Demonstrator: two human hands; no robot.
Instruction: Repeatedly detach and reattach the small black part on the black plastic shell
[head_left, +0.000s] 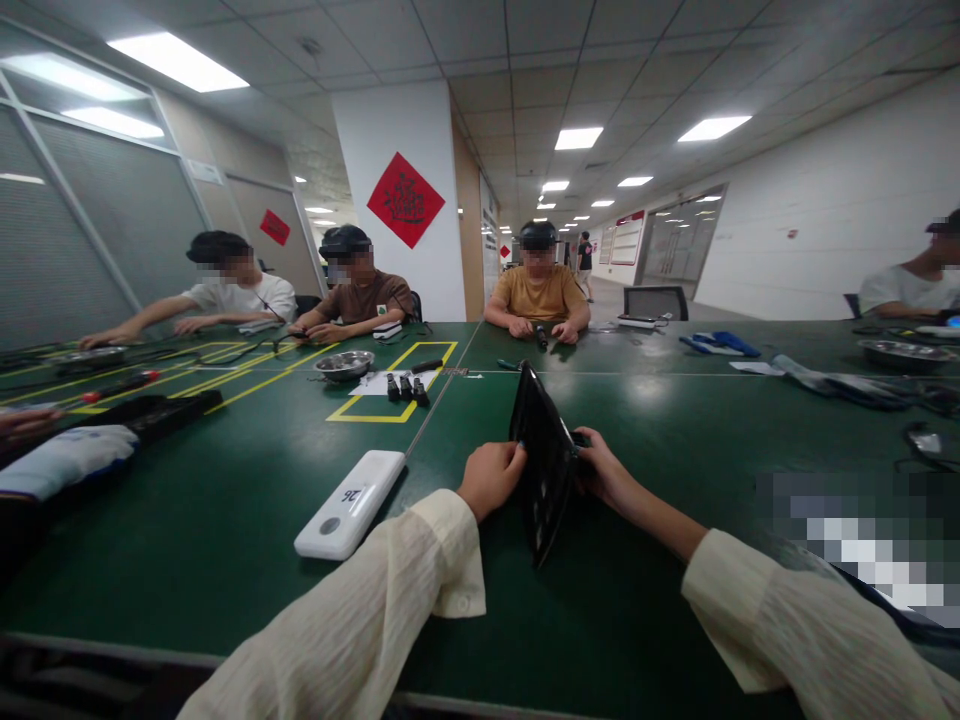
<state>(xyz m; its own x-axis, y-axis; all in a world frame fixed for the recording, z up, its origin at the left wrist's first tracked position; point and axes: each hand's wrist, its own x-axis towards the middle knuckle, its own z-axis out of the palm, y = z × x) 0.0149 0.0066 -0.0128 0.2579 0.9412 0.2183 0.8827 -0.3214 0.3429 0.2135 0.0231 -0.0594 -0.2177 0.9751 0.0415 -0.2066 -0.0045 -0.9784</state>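
A flat, glossy black panel [546,475] stands tilted on edge above the green table, between my two hands. My left hand [489,478] is closed at its left side, with the thumb against the dark face. At the right edge, my right hand [598,465] grips the panel from behind; some of its fingers are hidden, and a small dark part shows by them. Whether the panel's lower edge touches the table I cannot tell. Left of my left hand lies a white power bank [351,505] marked 26.
Beyond the power bank are a metal bowl [345,366], black cylindrical parts [407,389] and yellow tape [367,418]. A black tray [187,407] is at left, blue gloves [720,343] and another metal bowl [906,353] at right. Several people sit around the green table [645,420].
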